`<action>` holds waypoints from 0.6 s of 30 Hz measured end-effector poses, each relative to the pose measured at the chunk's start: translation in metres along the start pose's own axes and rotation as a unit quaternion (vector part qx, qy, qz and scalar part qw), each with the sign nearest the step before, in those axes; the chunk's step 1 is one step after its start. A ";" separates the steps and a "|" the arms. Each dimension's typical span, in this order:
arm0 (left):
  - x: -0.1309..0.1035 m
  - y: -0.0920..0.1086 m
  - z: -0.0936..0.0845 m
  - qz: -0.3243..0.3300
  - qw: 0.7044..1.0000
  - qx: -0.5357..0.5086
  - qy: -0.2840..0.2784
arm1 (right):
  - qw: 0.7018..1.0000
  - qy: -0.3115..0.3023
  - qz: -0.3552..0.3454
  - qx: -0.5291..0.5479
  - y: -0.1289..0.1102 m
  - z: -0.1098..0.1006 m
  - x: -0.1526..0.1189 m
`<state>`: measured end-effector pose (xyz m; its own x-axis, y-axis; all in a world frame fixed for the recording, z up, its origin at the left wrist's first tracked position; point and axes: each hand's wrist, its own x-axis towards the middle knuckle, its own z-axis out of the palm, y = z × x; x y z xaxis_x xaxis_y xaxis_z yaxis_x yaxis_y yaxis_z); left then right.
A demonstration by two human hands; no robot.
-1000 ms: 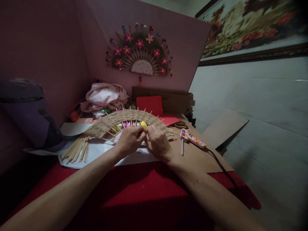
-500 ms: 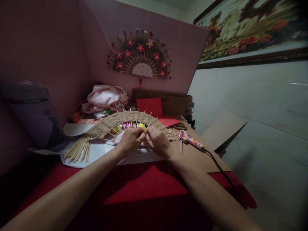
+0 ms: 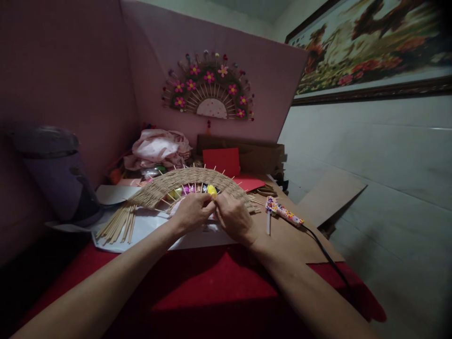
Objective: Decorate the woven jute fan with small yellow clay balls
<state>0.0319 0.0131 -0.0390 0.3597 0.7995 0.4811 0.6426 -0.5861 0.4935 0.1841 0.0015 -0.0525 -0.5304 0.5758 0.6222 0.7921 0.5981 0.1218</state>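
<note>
My left hand [image 3: 195, 210] and my right hand [image 3: 233, 216] meet in front of a woven fan [image 3: 190, 176] of twine and thin sticks. Both are closed, fingertips pinched together almost touching. Whatever lies between the fingertips is too small or hidden to make out. Just above them a yellow lump [image 3: 212, 190] shows under the arch, in a row with several other coloured ones. My hands cover the lower middle of the fan, where part of a pale pink base [image 3: 174, 208] peeks out.
A bundle of sticks [image 3: 118, 226] lies left on white paper. To the right, a flower-patterned glue gun [image 3: 284, 212] with a black cord rests on cardboard [image 3: 300, 242]. Behind are red paper [image 3: 221, 161], bunched pink cloth [image 3: 158, 146] and a finished fan [image 3: 212, 89]. A purple bin [image 3: 58, 174] stands left.
The whole view has shifted slightly, so everything sits a little lower and to the right. More of the yellow lump shows above my hands, which stay pinched together.
</note>
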 end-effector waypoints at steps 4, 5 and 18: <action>0.001 -0.002 -0.001 0.030 0.998 -0.046 -0.015 | 1.000 -0.001 0.008 -0.024 -0.007 -0.001 0.001; 0.002 -0.002 -0.001 0.034 0.997 -0.066 -0.018 | 1.000 -0.001 0.015 -0.026 -0.009 -0.001 0.002; 0.000 0.004 0.004 0.012 0.998 -0.055 -0.001 | 0.990 0.012 0.110 -0.091 0.001 -0.001 0.005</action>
<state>0.0372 0.0112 -0.0400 0.3755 0.7849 0.4929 0.5554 -0.6163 0.5583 0.1830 0.0048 -0.0487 -0.3325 0.6664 0.6673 0.9303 0.3479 0.1161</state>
